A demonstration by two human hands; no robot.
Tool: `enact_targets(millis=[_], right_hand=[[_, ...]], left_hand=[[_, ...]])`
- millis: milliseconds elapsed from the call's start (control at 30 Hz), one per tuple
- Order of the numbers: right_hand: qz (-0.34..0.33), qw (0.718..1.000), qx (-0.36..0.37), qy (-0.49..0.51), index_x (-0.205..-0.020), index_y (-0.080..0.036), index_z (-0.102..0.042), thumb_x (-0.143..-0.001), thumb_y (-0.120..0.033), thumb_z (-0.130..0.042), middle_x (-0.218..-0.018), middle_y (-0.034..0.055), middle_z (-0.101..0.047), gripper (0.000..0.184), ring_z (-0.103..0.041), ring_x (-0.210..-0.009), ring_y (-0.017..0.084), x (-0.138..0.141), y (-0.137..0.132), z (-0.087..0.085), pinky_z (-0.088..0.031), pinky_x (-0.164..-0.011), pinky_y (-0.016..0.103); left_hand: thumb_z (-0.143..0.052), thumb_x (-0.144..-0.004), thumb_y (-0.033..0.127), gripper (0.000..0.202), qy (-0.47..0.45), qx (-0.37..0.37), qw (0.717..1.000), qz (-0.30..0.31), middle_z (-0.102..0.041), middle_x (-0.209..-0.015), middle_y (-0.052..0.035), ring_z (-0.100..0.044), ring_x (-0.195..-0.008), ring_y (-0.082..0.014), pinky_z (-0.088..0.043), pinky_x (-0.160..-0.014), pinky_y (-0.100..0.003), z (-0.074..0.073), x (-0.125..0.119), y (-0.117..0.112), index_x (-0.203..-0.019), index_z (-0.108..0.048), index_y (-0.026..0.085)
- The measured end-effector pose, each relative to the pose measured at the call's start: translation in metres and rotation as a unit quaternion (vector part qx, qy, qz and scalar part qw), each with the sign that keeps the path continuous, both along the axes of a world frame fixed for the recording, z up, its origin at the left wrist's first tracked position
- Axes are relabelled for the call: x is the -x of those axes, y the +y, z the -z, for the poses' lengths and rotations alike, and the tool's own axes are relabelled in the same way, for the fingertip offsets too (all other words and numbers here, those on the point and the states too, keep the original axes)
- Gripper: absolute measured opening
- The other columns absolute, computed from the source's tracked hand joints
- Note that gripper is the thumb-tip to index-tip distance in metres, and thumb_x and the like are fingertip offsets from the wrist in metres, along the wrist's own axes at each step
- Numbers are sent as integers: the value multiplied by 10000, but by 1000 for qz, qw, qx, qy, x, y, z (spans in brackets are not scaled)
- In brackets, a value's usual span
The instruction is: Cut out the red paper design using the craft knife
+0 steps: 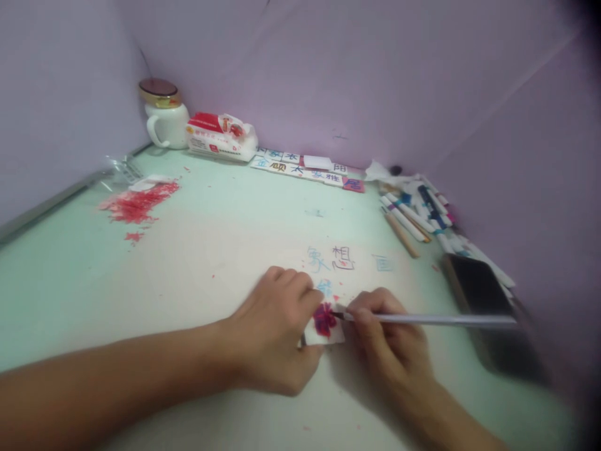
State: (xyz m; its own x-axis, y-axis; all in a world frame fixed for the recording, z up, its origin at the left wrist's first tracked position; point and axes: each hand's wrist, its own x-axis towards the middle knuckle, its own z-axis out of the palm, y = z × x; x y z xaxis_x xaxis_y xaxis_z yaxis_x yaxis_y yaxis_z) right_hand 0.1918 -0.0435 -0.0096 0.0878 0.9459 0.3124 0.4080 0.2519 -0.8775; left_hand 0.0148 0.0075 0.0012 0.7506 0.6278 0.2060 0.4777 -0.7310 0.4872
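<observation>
In the head view, a small white tile (323, 327) lay flat on the table (225, 238) between the two hands, its face marked in red and purple. The left hand (275, 335) held it from the left, fingers along the upper side and thumb at the lower edge. The right hand (394, 338), on the other side, pinched a slim pale tool (436, 320) close to its dark tip. What mattered most was the tool's line: its long axis ran nearly level from right to left, tip leftward, ending at the right edge of the coloured mark; whether the tip touched the surface could not be told. The left hand was the nearer, already against the tile, while the right hand's fingers stood just beside it. The tool's far end passed across the phone (479, 282), and blue and dark characters (343, 257) showed on the table just beyond the tile.
</observation>
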Motion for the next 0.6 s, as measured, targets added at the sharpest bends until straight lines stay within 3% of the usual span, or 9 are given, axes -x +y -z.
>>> enact_targets(millis=[200, 600], right_hand=[[-59, 997, -24, -49, -741, -215, -508, -928, -229, -477, -567, -52, -492, 190, -435, -455, 90, -6, 3, 2, -331, -431, 213], [-52, 998, -9, -39, -739, -223, -509, -936, -226, -483, -546, -70, -465, 199, -393, -450, 83, -3, 2, 1, -300, -435, 211]], left_hand=[[-559, -689, 260, 207, 0, -3, 1000, -1, -512, -853, -87, -458, -803, -240, -376, -767, -400, 0, 0, 0, -867, -567, 156], [-562, -684, 261, 194, -3, -6, 1000, 3, -495, -836, -76, -443, -782, -224, -372, -762, -390, 1, 0, 0, -835, -574, 141]])
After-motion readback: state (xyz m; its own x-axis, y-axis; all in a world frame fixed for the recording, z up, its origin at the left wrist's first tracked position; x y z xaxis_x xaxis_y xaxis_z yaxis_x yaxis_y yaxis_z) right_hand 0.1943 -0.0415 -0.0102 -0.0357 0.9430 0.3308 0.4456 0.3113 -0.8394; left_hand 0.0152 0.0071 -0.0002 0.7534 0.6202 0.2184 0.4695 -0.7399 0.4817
